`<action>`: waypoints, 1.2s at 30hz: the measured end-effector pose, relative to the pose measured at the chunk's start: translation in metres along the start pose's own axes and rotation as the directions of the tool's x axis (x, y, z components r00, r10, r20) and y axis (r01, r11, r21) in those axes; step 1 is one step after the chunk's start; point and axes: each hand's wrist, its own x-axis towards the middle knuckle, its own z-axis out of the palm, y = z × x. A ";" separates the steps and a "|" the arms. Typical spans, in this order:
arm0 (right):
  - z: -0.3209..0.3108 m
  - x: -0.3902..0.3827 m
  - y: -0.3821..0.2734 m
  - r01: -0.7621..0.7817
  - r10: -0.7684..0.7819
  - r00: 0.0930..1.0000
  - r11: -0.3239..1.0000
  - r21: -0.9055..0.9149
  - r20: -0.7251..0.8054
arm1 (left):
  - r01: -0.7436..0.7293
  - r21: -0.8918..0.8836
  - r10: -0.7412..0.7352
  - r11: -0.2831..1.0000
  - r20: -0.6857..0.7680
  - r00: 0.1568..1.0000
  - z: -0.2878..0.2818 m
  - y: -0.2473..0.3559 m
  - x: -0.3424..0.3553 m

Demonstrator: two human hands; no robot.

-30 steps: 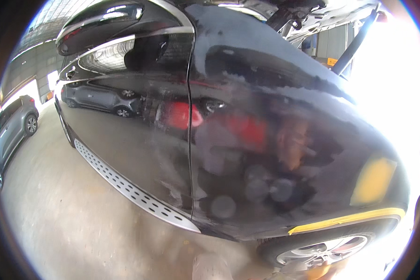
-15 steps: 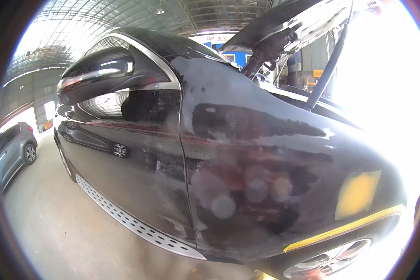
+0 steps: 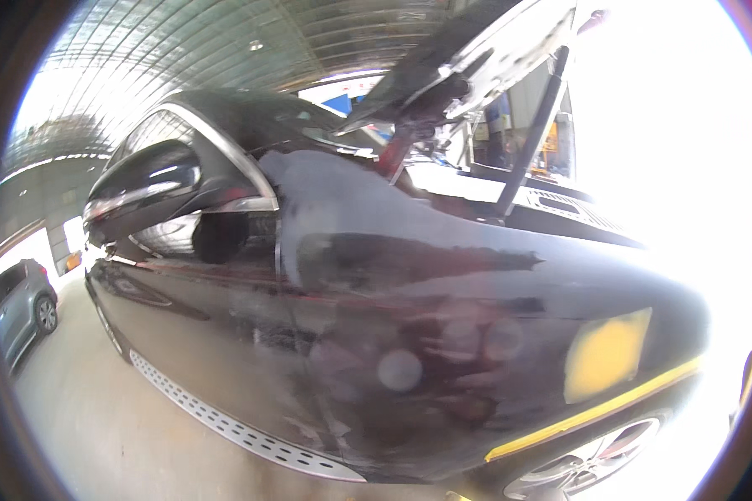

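Note:
Neither of my hands shows at this moment. Before me stands a black car, its front fender (image 3: 418,334) filling the middle of the head view. Dull grey scuffed areas spread over the fender's upper part and rear edge. Toward the wheel arch sits a yellow patch (image 3: 607,355) with a pale grey border. Yellow tape (image 3: 593,411) follows the arch edge above the wheel (image 3: 589,463). Behind the fender comes the front door (image 3: 217,334) with its black side mirror (image 3: 146,188). Reflections on the paint are blurred.
The raised hood (image 3: 468,63) rests above the engine bay, with a dark strut (image 3: 536,134) below it. A perforated silver running board (image 3: 242,438) juts out low along the car's side. At far left a grey car (image 3: 23,309) is parked on the pale floor (image 3: 100,417).
The view has shifted, so the car appears farther left, with its roof and hood lower in the picture. A small pinkish blur by the wheel at the lower edge is gone.

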 end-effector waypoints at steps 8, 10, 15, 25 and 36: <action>-0.014 -0.016 0.007 -0.023 0.022 0.998 1.000 -0.011 -0.064 | 0.159 -0.013 -0.151 0.987 0.249 0.957 0.003 -0.002 0.004; -0.018 -0.026 0.007 0.014 -0.024 0.993 0.996 -0.086 -0.116 | 0.153 -0.105 -0.114 0.983 0.309 0.944 0.010 0.000 0.004; -0.026 -0.063 0.009 -0.005 -0.048 0.939 0.988 -0.155 -0.341 | 0.143 -0.082 -0.092 0.986 0.444 0.891 0.020 0.010 0.007; -0.048 -0.093 0.012 0.070 -0.079 0.820 0.997 -0.038 -0.566 | 0.150 0.042 -0.135 0.988 0.712 0.689 0.046 -0.013 0.021; -0.071 -0.151 0.013 0.128 -0.080 0.649 0.992 0.005 -0.756 | 0.098 0.169 -0.196 0.981 0.849 0.491 0.122 -0.039 0.054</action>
